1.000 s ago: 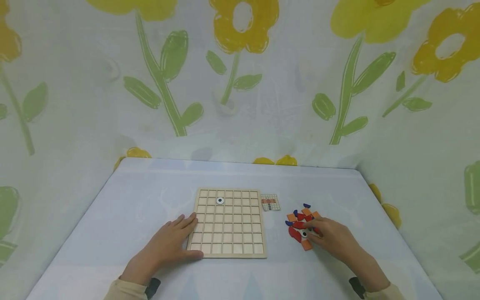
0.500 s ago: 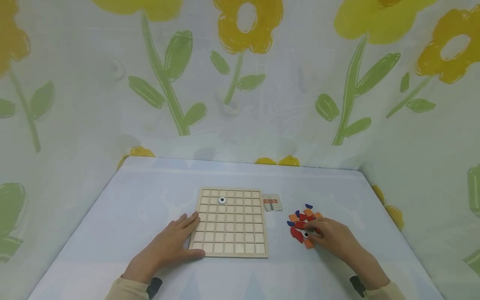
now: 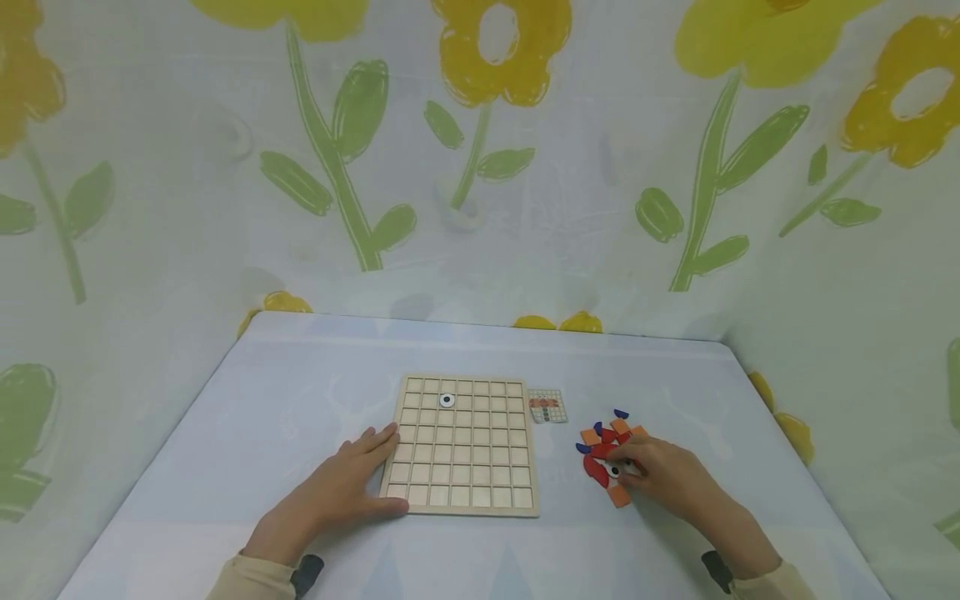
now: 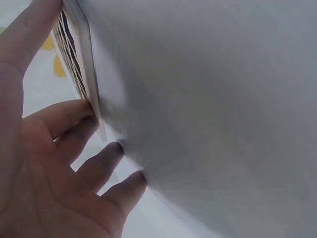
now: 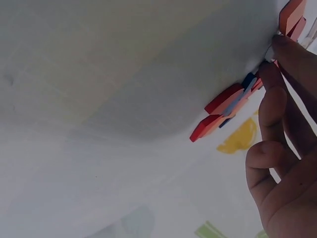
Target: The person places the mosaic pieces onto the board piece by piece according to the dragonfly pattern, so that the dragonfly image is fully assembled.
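Observation:
A pale wooden grid board (image 3: 459, 446) lies on the table, with one round white eye piece (image 3: 447, 400) in its upper left part. My left hand (image 3: 341, 479) rests at the board's near left corner, fingers extended along its left side and thumb on the front edge. In the left wrist view, fingertips (image 4: 89, 106) touch the board's side (image 4: 89, 64). To the right, my right hand (image 3: 667, 475) reaches into a small pile of pieces. Its thumb and index finger pinch a white eye piece (image 3: 615, 471), largely hidden between them in the right wrist view.
The pile holds red curved pieces (image 3: 596, 472), orange squares (image 3: 618, 497) and dark blue half-rounds (image 3: 621, 413), several overlapping. A small printed pattern card (image 3: 547, 406) lies against the board's right side. Flower-print cloth (image 3: 480, 208) hangs behind the white table (image 3: 337, 358).
The head view has turned slightly, shifting the scene right. Beside my right hand, the near orange square and the eye piece have slid a little toward me. My left hand stays on the board.

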A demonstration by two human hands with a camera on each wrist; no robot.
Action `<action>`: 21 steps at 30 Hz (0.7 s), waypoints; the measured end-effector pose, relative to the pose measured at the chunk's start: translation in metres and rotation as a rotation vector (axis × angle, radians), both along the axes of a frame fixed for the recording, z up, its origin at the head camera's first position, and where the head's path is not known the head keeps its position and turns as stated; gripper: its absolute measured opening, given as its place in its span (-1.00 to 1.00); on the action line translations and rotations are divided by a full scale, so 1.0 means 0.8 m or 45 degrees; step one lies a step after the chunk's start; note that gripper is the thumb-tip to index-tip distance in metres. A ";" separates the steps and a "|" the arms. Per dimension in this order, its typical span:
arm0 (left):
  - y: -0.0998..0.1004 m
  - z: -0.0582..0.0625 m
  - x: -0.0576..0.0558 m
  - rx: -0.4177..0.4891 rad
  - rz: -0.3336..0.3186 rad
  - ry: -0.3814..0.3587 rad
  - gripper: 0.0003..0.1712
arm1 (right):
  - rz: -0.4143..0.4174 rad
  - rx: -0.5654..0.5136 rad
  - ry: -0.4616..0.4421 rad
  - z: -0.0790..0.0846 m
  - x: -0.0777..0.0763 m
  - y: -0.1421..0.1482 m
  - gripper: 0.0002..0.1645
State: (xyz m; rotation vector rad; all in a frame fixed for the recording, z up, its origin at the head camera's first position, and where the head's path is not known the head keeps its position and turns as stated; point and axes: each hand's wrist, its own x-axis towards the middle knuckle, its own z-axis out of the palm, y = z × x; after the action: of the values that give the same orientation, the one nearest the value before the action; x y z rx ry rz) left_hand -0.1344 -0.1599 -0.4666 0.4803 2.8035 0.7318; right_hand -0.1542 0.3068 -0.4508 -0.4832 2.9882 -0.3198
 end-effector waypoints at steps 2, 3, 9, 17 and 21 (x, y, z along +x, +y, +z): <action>0.000 0.001 0.000 0.004 0.000 0.000 0.25 | -0.005 0.009 0.000 0.000 0.001 0.000 -0.68; 0.000 0.001 0.000 0.006 0.001 0.000 0.24 | -0.004 0.011 0.001 0.000 0.001 -0.001 -0.68; 0.000 0.002 0.000 0.015 0.011 -0.007 0.22 | -0.012 0.009 -0.011 0.001 0.002 -0.003 -0.67; 0.002 0.000 0.000 0.017 0.018 -0.020 0.23 | 0.018 0.015 0.073 0.001 0.006 0.001 -0.69; 0.002 0.001 0.000 -0.002 0.028 -0.027 0.24 | 0.028 0.019 0.063 0.002 0.005 -0.003 -0.70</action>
State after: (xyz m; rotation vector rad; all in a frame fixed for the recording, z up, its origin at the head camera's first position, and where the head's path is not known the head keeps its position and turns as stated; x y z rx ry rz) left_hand -0.1348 -0.1580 -0.4658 0.4395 2.7941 0.7350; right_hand -0.1499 0.3047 -0.4493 -0.5298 3.0286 -0.2881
